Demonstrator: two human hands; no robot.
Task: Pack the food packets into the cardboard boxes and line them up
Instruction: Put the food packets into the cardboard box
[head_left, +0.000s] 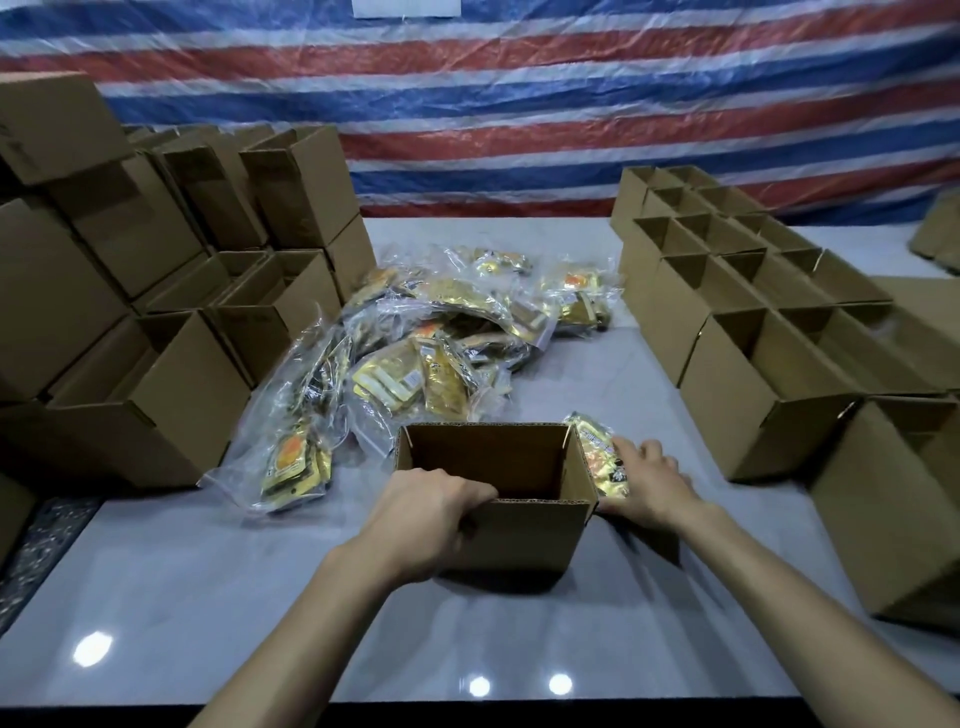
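Note:
An open cardboard box (519, 530) stands in the middle of the table near me, and it looks empty inside. My left hand (431, 514) grips its near rim, fingers curled over the edge. My right hand (649, 480) holds a gold food packet (597, 452) right beside the box's right wall. A heap of gold and yellow food packets in clear bags (431, 343) lies behind the box. One clear bag of packets (291, 457) lies to the box's left.
Stacked open cardboard boxes (171, 312) fill the left side of the grey table (363, 623). Rows of open boxes (769, 322) line the right side, the nearest one (904, 509) by my right forearm. A red, white and blue striped tarp (519, 104) hangs behind.

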